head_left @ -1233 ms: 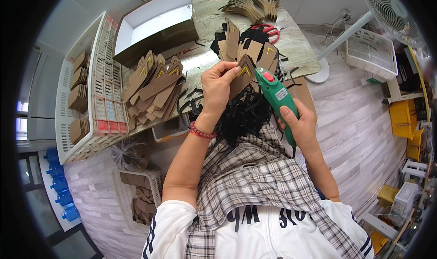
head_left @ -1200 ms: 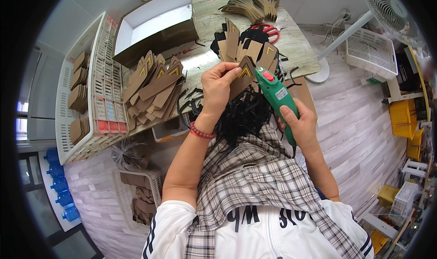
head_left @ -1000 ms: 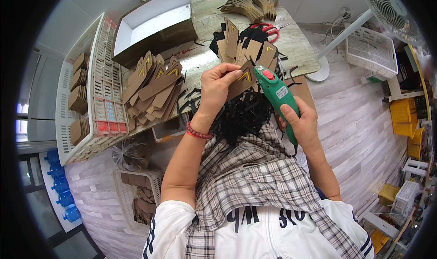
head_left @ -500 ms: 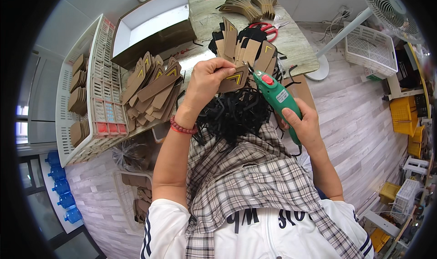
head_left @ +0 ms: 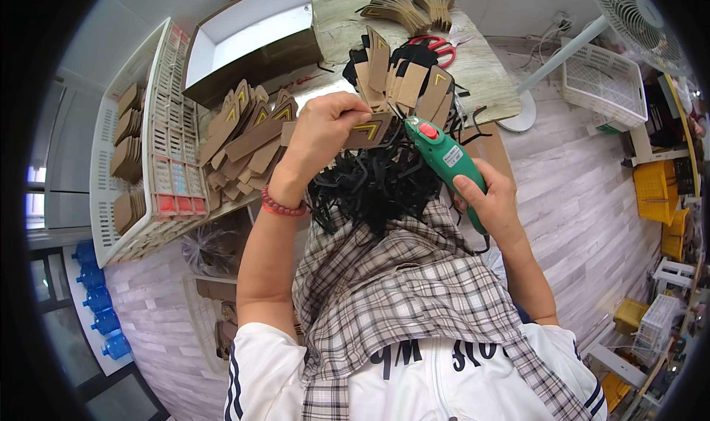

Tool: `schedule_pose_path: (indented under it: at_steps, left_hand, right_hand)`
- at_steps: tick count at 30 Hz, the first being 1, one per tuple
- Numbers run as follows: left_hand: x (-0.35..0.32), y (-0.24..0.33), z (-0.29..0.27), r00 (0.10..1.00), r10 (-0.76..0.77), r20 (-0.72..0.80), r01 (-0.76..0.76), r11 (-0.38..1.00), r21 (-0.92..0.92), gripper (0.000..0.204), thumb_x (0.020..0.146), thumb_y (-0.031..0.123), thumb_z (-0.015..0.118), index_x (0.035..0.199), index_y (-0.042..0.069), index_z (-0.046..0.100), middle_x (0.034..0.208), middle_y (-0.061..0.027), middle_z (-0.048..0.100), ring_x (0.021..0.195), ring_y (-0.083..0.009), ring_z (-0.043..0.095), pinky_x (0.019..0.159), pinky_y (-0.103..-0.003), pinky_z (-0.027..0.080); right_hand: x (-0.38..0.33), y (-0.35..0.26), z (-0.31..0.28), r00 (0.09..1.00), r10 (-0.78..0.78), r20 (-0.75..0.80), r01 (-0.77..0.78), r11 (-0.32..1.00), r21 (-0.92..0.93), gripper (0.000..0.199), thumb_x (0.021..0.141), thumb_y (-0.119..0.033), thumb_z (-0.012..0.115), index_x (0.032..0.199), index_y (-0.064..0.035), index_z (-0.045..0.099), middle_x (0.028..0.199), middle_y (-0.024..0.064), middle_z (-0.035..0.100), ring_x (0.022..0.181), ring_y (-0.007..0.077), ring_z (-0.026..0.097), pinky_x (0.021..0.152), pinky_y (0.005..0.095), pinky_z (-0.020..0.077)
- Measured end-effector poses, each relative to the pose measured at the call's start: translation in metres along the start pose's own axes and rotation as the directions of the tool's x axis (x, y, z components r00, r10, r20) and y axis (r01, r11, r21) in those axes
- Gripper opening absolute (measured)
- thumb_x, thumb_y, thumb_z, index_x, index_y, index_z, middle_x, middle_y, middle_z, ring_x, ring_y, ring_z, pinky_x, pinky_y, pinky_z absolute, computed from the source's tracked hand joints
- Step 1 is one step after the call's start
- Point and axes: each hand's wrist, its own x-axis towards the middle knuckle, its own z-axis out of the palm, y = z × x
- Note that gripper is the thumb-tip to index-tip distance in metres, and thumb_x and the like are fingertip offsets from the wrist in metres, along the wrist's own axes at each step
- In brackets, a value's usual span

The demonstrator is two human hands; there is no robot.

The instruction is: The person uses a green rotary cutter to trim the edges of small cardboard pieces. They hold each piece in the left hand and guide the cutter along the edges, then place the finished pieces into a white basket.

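Left hand (head_left: 324, 131), pinching brown tab (head_left: 364, 133); right hand (head_left: 488, 203), wrapped round green cutter (head_left: 446, 155), just right of tab; apparent step, edge trimming; next move calls for steady alignment

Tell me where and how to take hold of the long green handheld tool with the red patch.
Likely best: the lower body of the green handheld tool, from the person's right, where the bare right hand holds it. The body is long and slants down rightward; the metal head points away, up and left.
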Motion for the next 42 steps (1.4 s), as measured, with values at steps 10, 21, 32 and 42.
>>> schedule_pose_path:
  at_steps: [10, 21, 32, 42]
  left_hand:
    - [-0.016, -0.048, -0.07, 0.93, -0.146, -0.338, 0.107, 0.986, -0.131, 0.01, 0.082, 0.007, 0.063, 0.085, -0.001, 0.067, 0.073, -0.0051, 0.06, 0.07, -0.0114, 0.055, 0.066, -0.025, 0.044]
    - [0.113, -0.036, 0.084, 0.881, 0.334, -0.334, -0.154, 0.872, 0.465, 0.022, 0.074, 0.021, 0.071, 0.083, 0.004, 0.061, 0.087, -0.012, 0.06, 0.086, -0.0304, 0.058, 0.075, -0.04, 0.047]
    - [0.156, -0.081, 0.113, 0.925, 0.102, -0.366, -0.007, 0.968, 0.252, 0.026, 0.084, 0.019, 0.052, 0.098, -0.001, 0.06, 0.087, -0.0197, 0.063, 0.083, -0.0396, 0.06, 0.075, -0.046, 0.048]
    - [0.053, -0.007, 0.072, 0.895, -0.359, -0.266, -0.189, 0.235, -0.953, 0.018, 0.088, 0.003, 0.057, 0.106, 0.0, 0.055, 0.096, -0.0059, 0.064, 0.082, -0.0123, 0.06, 0.073, -0.024, 0.05]
  right_hand:
    - [-0.002, 0.007, 0.001, 1.0, 0.022, -0.021, -0.02, 0.998, 0.063, 0.03, 0.086, -0.024, 0.068, 0.102, 0.0008, 0.061, 0.07, 0.0007, 0.058, 0.058, 0.0055, 0.051, 0.052, 0.0224, 0.042]
    - [-0.008, 0.017, -0.006, 0.971, 0.099, -0.216, -0.072, 0.989, 0.131, 0.029, 0.089, -0.024, 0.064, 0.101, 0.0023, 0.06, 0.068, 0.0016, 0.058, 0.057, 0.0065, 0.052, 0.052, 0.0222, 0.0425]
    - [-0.006, 0.023, -0.017, 0.964, 0.095, -0.25, -0.068, 0.991, 0.115, 0.031, 0.09, -0.027, 0.062, 0.102, 0.0016, 0.06, 0.069, 0.0023, 0.058, 0.057, 0.0069, 0.052, 0.052, 0.022, 0.0432]
    - [0.012, 0.003, 0.015, 0.975, 0.016, -0.222, 0.002, 0.997, 0.079, 0.032, 0.088, -0.028, 0.067, 0.1, 0.0011, 0.061, 0.067, 0.0002, 0.057, 0.055, 0.0058, 0.051, 0.051, 0.0222, 0.0423]
